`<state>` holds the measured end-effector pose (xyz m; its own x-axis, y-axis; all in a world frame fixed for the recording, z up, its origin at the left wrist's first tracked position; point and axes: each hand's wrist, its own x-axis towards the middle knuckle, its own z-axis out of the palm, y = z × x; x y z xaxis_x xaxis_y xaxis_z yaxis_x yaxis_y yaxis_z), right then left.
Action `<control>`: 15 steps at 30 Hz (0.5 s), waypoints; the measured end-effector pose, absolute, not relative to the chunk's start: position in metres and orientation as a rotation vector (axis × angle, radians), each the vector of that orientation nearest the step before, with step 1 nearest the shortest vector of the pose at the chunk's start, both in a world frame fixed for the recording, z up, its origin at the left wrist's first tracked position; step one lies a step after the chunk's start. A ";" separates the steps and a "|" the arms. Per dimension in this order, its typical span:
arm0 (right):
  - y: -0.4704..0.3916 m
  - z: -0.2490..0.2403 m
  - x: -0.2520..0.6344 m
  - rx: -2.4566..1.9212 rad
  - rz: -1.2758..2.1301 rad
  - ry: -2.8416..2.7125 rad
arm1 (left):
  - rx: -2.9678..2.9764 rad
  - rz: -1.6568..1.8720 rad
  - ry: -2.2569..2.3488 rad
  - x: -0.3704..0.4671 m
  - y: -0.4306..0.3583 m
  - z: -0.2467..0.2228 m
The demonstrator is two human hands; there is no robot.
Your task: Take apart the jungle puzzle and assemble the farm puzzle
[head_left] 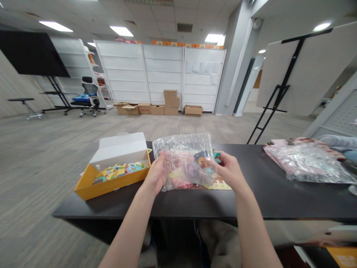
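Observation:
A clear bubble-wrap bag (187,158) is held up above the table, with colourful pieces, pink and dark among them, showing through it. My left hand (156,173) is closed on the bag's left side. At its right edge my right hand (229,169) pinches a small teal piece (216,156), whose exact kind I cannot make out. Beneath the bag lies a flat printed sheet (221,185) with a white fence picture, mostly covered. To the left, an open yellow box (117,188) with a white raised lid holds several colourful printed pieces (119,171).
The black table (259,193) runs along in front of me. On its right lie a clear plastic package (312,160) and folded fabric (338,143). Beyond stand a whiteboard easel (279,89), cardboard boxes (171,102) and an office chair (88,93).

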<state>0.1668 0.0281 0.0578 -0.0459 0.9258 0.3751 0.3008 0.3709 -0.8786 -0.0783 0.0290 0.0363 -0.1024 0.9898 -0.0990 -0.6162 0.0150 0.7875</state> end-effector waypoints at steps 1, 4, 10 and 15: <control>0.030 0.056 0.176 -1.145 0.739 -1.497 | 0.567 1.533 0.824 -0.081 0.030 0.037; 0.036 0.047 0.201 -1.235 0.769 -1.306 | 0.465 1.589 0.804 -0.087 0.033 0.040; 0.044 0.022 0.211 -1.643 0.469 -1.584 | 0.337 1.577 0.656 -0.092 0.031 0.046; 0.050 0.013 0.182 -1.595 0.420 -1.859 | 0.274 1.576 0.637 -0.090 0.031 0.047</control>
